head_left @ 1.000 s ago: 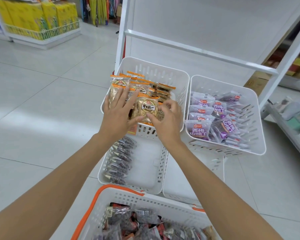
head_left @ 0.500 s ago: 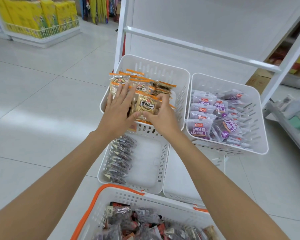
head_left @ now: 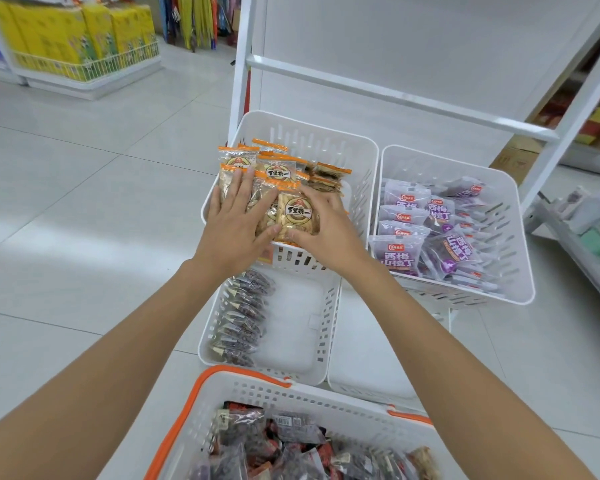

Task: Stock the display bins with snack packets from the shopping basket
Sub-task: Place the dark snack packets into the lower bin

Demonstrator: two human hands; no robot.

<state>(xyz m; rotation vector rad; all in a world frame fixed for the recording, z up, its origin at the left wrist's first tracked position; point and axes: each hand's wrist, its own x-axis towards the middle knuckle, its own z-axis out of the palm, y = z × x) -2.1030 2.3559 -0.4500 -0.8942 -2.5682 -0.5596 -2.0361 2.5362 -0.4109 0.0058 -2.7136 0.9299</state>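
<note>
In the upper left display bin (head_left: 326,133) stand rows of orange-edged snack packets (head_left: 274,168). Across the left rows lies my left hand (head_left: 234,220), flat with its fingers spread. My right hand (head_left: 329,230) holds the front orange packet (head_left: 297,213) by its right side, thumb under its lower edge, so that it stands against the row. The white shopping basket (head_left: 291,393) with orange handles sits at the bottom of the view, with several dark and red snack packets (head_left: 291,445) inside.
The upper right bin (head_left: 465,161) holds purple packets (head_left: 402,251). Below, the lower left bin (head_left: 291,323) has a row of dark packets (head_left: 243,317) along its left side; the lower right bin (head_left: 361,358) shows a bare bottom. A white shelf frame (head_left: 395,95) rises behind.
My right hand has pushed the front orange packet up and back against the row. My left hand stays flat on the left rows, shifted slightly forward.
</note>
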